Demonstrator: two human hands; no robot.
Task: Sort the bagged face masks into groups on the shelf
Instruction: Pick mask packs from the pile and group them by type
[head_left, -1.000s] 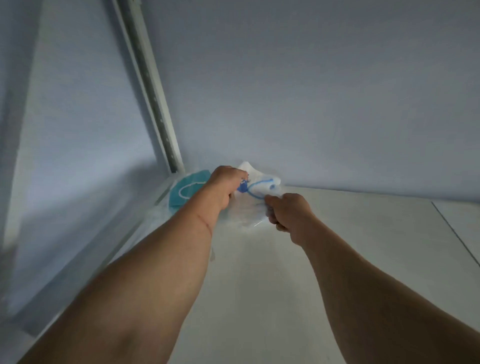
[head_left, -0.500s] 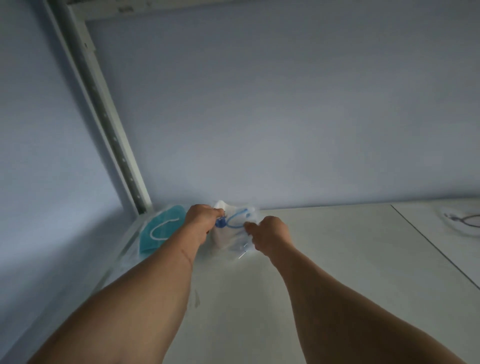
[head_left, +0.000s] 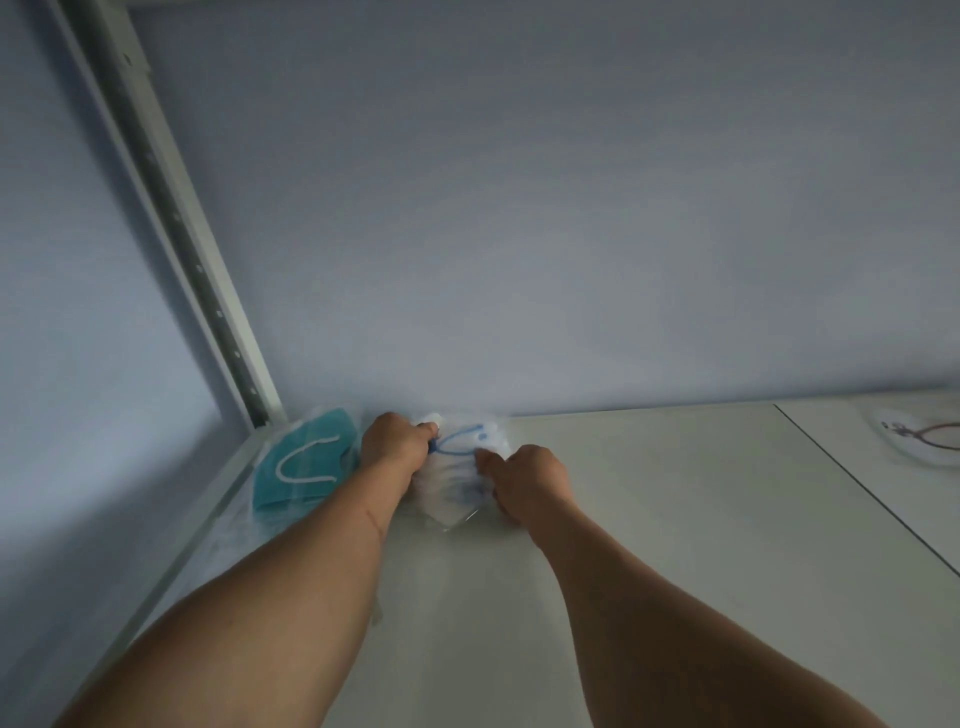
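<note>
**Both hands on a white bagged mask at the back of the shelf**

The left hand (head_left: 396, 442) has its fingers curled around the left edge of the white bagged mask (head_left: 464, 457), with the thumb tip against the bag near a blue ear loop. The right hand (head_left: 531, 478) grips the same bag from its right side, fingers curled down over the plastic and knuckles facing the camera. Both forearms stretch in from the lower edge of the view and meet at the bag.

The white bagged mask lies on the shelf (head_left: 649, 519) close to the back wall (head_left: 519, 234), between the two hands. Its clear wrapper is crumpled, and a corner of it pokes out toward the camera just below the hands.

Just beside the left hand, on the far-left end of the shelf, lies a teal bagged mask (head_left: 306, 462) with a white ear loop showing on top. It sits near the foot of the perforated metal upright (head_left: 171, 208) that runs up the corner.

Well apart on the right, past a dark seam in the shelf surface, another clear bag (head_left: 919, 434) lies near the edge of the view; its contents are too blurred to tell beyond thin dark and reddish cords.
</note>
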